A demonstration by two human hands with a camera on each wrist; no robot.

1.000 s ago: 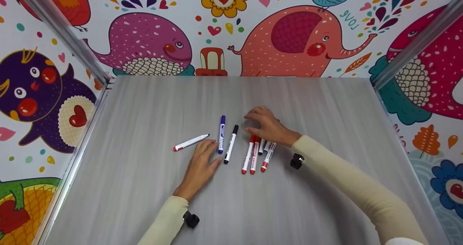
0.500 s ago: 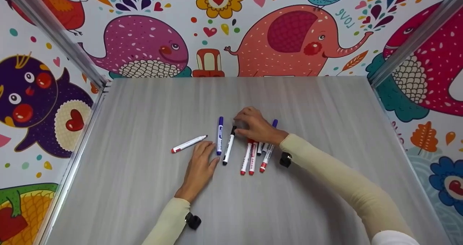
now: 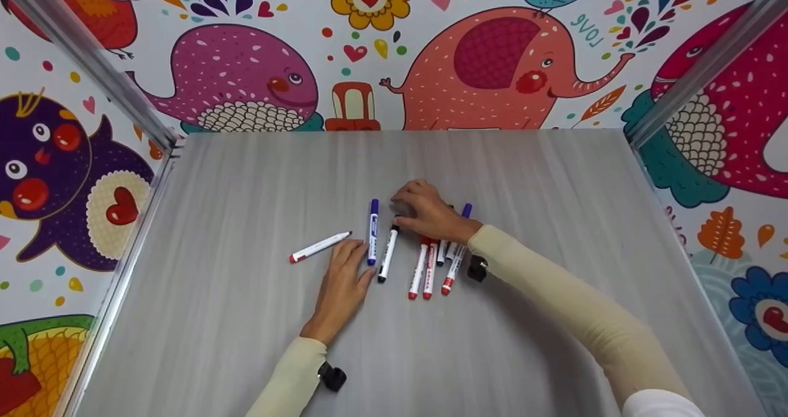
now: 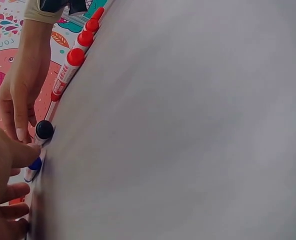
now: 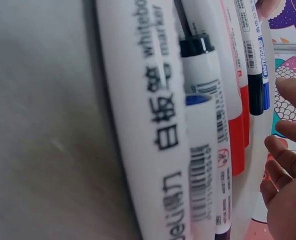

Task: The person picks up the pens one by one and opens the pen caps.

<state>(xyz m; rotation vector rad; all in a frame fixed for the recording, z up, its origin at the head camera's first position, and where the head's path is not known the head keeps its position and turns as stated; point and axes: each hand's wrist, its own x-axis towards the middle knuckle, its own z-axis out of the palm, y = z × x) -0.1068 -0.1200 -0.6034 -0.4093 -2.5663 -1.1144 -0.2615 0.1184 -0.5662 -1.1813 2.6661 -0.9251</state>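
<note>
My left hand (image 3: 341, 281) rests on the table with fingers extended, between an uncapped white marker (image 3: 320, 247) with a red end and a blue-capped marker (image 3: 372, 232). A black-capped marker (image 3: 388, 257) lies just right of the blue one. My right hand (image 3: 428, 210) hovers over that marker's cap end, fingers loosely bent and apart. In the right wrist view, a gap shows between these fingers and the black cap (image 5: 256, 95). Below my right wrist lie two red-capped markers (image 3: 417, 275) and several more, partly hidden by the hand.
A grey wood-grain table (image 3: 277, 177) carries all the markers. Behind it stands a wall (image 3: 431, 53) printed with cartoon animals, and metal rails (image 3: 117, 72) run along the corners. Black cameras (image 3: 332, 377) sit on both wrists.
My right hand has moved left, from above the red markers to the cap end of the black-capped marker. A blue cap behind the right wrist has come into view. My left hand stays nearly still.
</note>
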